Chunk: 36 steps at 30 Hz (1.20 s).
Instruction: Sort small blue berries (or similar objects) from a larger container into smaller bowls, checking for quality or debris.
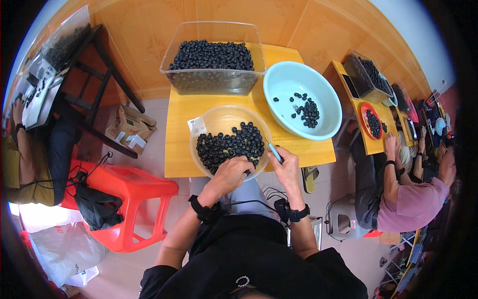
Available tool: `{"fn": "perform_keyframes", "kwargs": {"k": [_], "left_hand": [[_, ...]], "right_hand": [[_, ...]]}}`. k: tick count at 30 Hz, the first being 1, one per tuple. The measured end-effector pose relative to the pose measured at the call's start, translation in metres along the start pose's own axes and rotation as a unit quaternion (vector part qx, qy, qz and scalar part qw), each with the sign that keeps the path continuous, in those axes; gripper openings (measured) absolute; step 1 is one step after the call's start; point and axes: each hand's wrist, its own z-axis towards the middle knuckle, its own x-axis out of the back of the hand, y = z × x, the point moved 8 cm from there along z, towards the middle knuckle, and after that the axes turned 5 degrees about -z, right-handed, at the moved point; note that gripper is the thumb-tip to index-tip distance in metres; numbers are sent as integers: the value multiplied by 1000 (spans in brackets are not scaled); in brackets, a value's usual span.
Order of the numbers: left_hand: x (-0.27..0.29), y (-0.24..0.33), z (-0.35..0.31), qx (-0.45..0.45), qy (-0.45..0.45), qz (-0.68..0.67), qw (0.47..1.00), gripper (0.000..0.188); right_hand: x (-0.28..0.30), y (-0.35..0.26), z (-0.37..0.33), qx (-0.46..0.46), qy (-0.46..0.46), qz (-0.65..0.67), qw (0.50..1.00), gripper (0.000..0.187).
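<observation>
My left hand (pixel 232 174) reaches into a clear round plastic bowl (pixel 204 115) near the table's front edge. Its fingers are closed at the near right side of the bowl, seemingly around a black round piece (pixel 247 172), largely hidden. Many small black bead-like pieces (pixel 219 147), some showing a hole, spread over the bowl's bottom. My right hand (pixel 286 167) is closed on a slim tool with a light blue handle (pixel 274 152), just beside the bowl's right rim. Its tip cannot be made out.
At the back of the yellow table (pixel 184 169) stands a clear bin (pixel 214 82) full of black pieces. A pale blue basin (pixel 279 82) with fewer pieces sits right. Left is a red stool (pixel 134 187); other people (pixel 408 204) work at both sides.
</observation>
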Motion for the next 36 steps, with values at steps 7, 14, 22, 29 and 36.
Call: {"fn": "perform_keyframes", "kwargs": {"k": [7, 14, 22, 29, 36], "left_hand": [[-3, -3, 2, -7, -48, 10, 999, 22], [8, -17, 3, 14, -7, -115, 993, 19], [12, -23, -1, 144, 27, -532, 834, 18], [-3, -14, 3, 134, -4, -579, 804, 27], [4, -16, -8, 177, 57, -541, 820, 31]], "right_hand": [[-2, 6, -4, 8, 8, 10, 1000, 13], [-1, 8, -6, -1, 11, 13, 1000, 13], [-5, 12, -14, -54, -38, 111, 992, 18], [-10, -51, -24, 124, -123, 67, 982, 26], [-2, -33, -23, 92, -77, 26, 992, 20]]}}
